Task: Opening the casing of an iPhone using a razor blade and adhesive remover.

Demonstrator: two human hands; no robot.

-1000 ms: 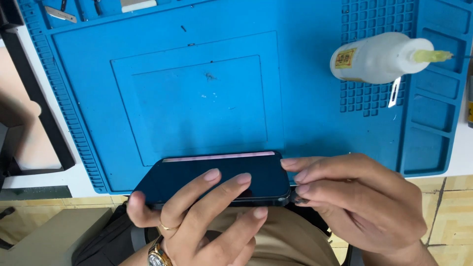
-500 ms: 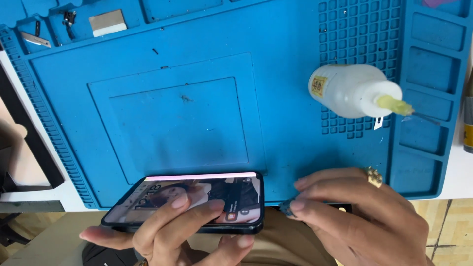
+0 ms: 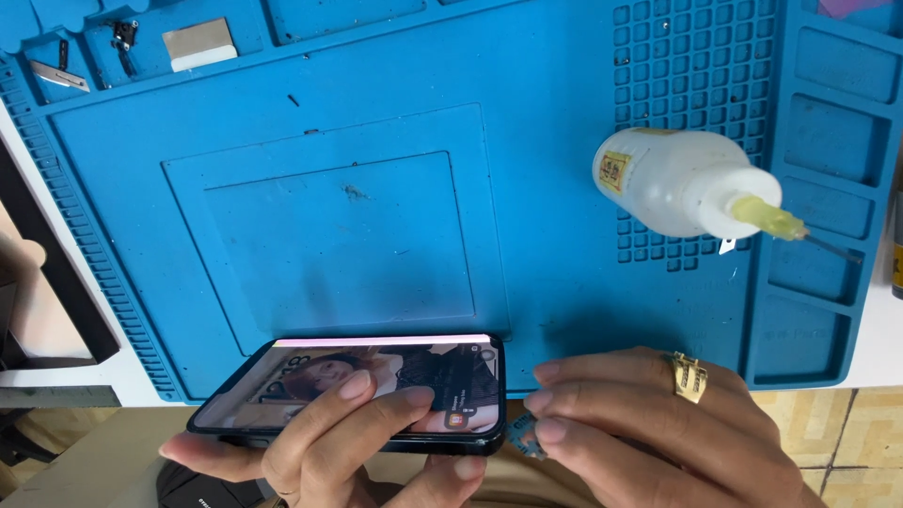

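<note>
A black smartphone (image 3: 282, 381) with its screen lit lies flat across my left hand (image 3: 339, 442), whose fingers rest on the glass while the thumb sits under the near edge. It hovers at the near edge of a blue repair mat (image 3: 395, 188). My right hand (image 3: 649, 428), with a gold ring, is just right of the phone. Its fingertips pinch a small bluish piece (image 3: 523, 436) against the phone's right end.
A white squeeze bottle (image 3: 677, 183) with a yellow-green nozzle lies on its side on the mat's gridded right part. Small metal tools (image 3: 58, 75) and a silver plate (image 3: 198, 44) sit in the mat's top-left trays. A dark frame (image 3: 56, 273) lies off the mat's left edge.
The phone's screen has gone from dark to lit. My right hand has opened away from the phone's end and now pinches a small piece beside it. The view has moved closer.
</note>
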